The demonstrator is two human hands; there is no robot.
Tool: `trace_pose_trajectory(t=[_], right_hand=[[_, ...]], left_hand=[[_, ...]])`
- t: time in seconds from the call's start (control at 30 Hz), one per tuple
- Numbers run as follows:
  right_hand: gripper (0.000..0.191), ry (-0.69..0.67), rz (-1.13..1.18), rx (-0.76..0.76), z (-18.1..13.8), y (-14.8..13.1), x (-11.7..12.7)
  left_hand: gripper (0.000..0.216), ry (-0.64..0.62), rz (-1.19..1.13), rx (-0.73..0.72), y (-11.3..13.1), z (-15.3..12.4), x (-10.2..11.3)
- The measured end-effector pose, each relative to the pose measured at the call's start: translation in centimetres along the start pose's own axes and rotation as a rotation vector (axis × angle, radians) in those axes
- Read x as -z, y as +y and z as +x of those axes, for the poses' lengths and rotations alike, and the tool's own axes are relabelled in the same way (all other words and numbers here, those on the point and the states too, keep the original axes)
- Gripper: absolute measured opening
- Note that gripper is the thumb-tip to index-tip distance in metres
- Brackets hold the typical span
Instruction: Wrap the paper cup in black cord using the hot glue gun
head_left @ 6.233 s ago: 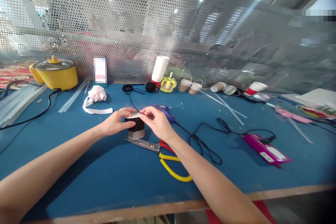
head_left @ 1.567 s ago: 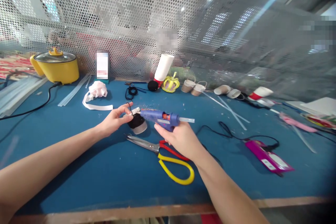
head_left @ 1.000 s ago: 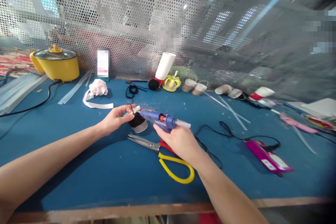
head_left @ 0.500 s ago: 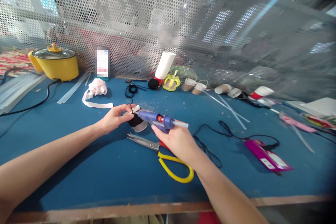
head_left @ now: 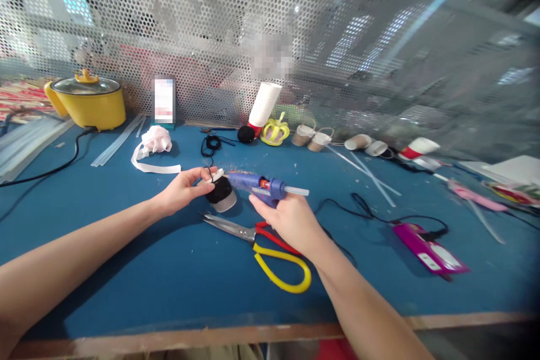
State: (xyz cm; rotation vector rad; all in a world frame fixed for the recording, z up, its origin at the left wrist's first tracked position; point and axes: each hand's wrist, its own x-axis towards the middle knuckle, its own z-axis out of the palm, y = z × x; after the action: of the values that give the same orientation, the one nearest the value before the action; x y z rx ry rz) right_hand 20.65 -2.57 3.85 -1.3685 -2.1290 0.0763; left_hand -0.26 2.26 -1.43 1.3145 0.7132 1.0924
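Observation:
My left hand [head_left: 188, 189] grips the upper end of a small cup [head_left: 222, 198] banded with black cord, its lower part pale and its top white. A black cord [head_left: 211, 145] runs from the cup to a loose coil behind it. My right hand [head_left: 289, 219] is closed around a blue hot glue gun [head_left: 257, 184], with a clear glue stick [head_left: 297, 191] poking out of its back. The gun's nozzle points left at the cup's upper edge; whether it touches I cannot tell. Below the cup lie scissors [head_left: 270, 256] with red and yellow handles, blades slightly parted.
Behind my hands are a crumpled white ribbon [head_left: 156, 140], a black ball [head_left: 246, 134], stacked paper cups [head_left: 265, 104] and a yellow crown-shaped piece [head_left: 275, 130]. A yellow electric pot [head_left: 88, 102] stands left, a purple power strip [head_left: 430, 250] right. Perforated metal sheet [head_left: 211, 39] backs the table.
My right hand has drawn the glue gun slightly to the right, away from the cup, so more of the black band shows. My left hand stays in place on the cup.

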Motion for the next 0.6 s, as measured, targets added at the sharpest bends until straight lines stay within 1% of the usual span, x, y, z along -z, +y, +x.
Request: trace_pose_trajectory(t=[0.17, 0.6], right_hand=[[0.015, -0.022, 0.023, 0.003, 0.08, 0.14, -0.05], [0.013, -0.001, 0.019, -0.004, 0.02, -0.04, -0.17]], left_hand=[[0.020, -0.001, 0.007, 0.004, 0.19, -0.06, -0.11], [0.020, -0.001, -0.007, -0.001, 0.23, -0.08, -0.08]])
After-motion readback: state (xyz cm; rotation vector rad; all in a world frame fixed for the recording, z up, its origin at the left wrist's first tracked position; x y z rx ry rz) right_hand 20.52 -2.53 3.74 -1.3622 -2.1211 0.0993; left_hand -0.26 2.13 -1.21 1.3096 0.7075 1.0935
